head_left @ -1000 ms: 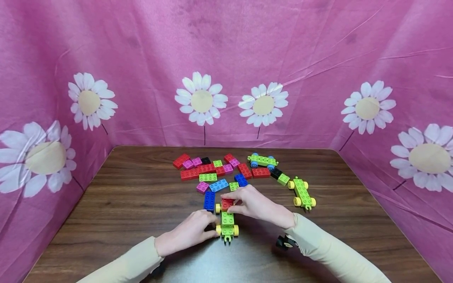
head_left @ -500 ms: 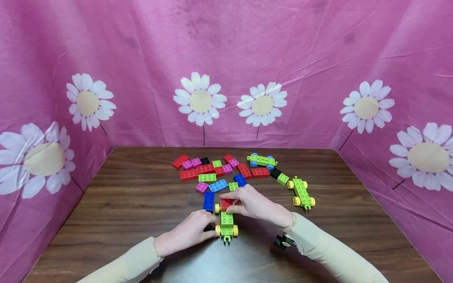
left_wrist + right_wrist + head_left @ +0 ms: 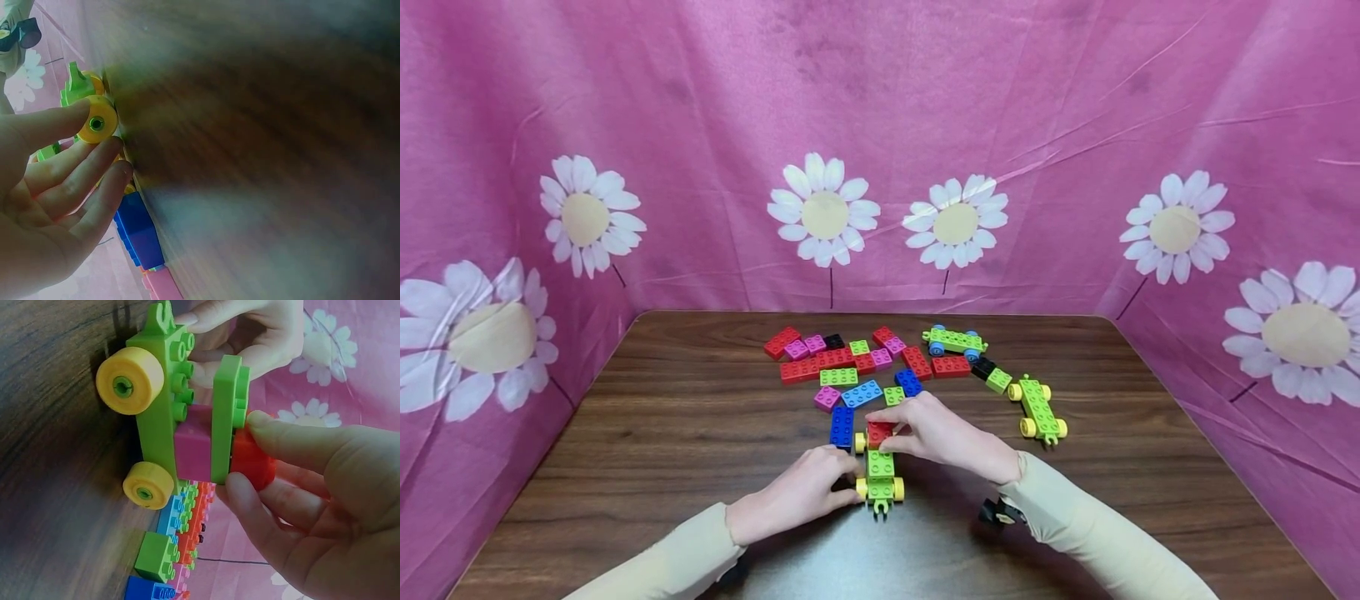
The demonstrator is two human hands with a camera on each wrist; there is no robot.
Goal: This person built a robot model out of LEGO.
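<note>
The car (image 3: 881,490) stands on the table (image 3: 662,458) in front of the person, its hitch pointing toward them. On its green base sits a pink brick (image 3: 192,447), on that a green plate (image 3: 224,434) that overhangs toward the hitch, and on the plate's far end a red brick (image 3: 255,459).

The right hand (image 3: 928,429) comes in from the right of the car and pinches the red brick, thumb on one side and fingertips on the other. The brick touches the plate; whether it is pressed fully down I cannot tell.

The left hand (image 3: 808,483) is at the left of the car, with the near yellow wheel (image 3: 107,115) held between thumb and bent fingers. The fingers are slightly apart from one another.

Just left of the car lies a blue brick (image 3: 842,427). Beyond the car are a light blue brick (image 3: 862,393), a small green brick (image 3: 894,395) and, farther off, a long red row (image 3: 817,364). Well to the right of the car stands a yellow-wheeled base (image 3: 1039,408); a blue-wheeled base (image 3: 955,340) is beyond and to the right. Behind everything hangs a pink cloth (image 3: 700,125) with daisies.
</note>
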